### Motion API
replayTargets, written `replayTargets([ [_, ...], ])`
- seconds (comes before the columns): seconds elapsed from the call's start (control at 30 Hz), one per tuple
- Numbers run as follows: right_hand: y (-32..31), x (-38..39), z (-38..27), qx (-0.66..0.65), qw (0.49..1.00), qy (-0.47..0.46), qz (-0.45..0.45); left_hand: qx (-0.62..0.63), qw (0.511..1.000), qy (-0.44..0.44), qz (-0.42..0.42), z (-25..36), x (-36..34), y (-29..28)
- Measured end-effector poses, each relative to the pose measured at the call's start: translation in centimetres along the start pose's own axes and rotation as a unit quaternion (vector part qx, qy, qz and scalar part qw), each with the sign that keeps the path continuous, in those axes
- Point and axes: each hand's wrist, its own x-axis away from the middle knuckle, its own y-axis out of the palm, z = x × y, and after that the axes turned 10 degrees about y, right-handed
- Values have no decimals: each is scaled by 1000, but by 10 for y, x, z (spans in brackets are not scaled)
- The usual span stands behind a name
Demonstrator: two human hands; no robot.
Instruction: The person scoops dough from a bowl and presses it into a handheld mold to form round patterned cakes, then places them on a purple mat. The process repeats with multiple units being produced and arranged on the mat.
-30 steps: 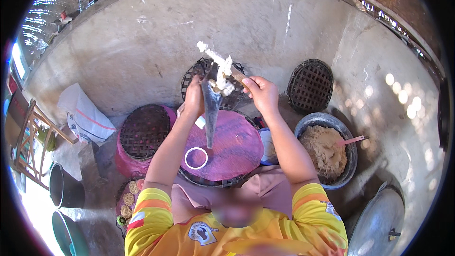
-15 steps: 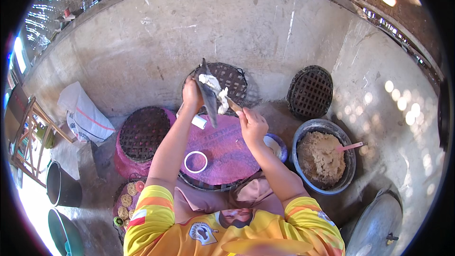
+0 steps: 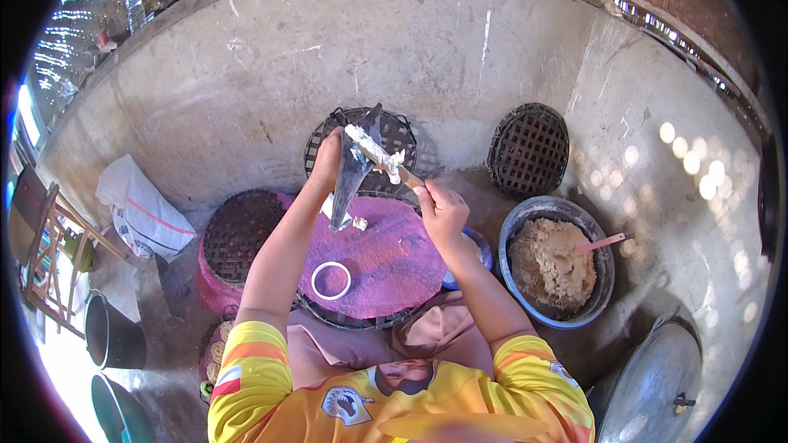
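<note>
Head view shows the left hand closed on the upper part of a long dark blade-like tool, held steeply with its tip down on the purple mat. The right hand grips the wooden handle of a spatula loaded with pale sticky dough, its end laid across the tool's top. Half a second ago the spatula stood clear of the tool and higher; now the two cross and touch, and the right hand has dropped nearer the mat, so the dough seems to be getting scraped off one onto the other. A small pale lump lies on the mat by the tool's tip.

Nearer the person on the mat lies a white ring. Beyond the mat sits a dark woven tray, another woven tray leans on the concrete wall to the mat's right, and a third rests left of it. Right of the mat a metal basin holds tan paste with a pink spoon.
</note>
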Motion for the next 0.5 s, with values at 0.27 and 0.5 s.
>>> replayTargets([
  [0.27, -87, -5, 34, -157, 933, 279, -165, 192, 981, 7, 24, 47, 7, -13],
  [0.5, -241, 7, 112, 349, 827, 383, -218, 204, 976, 79, 3, 128, 57, -72],
])
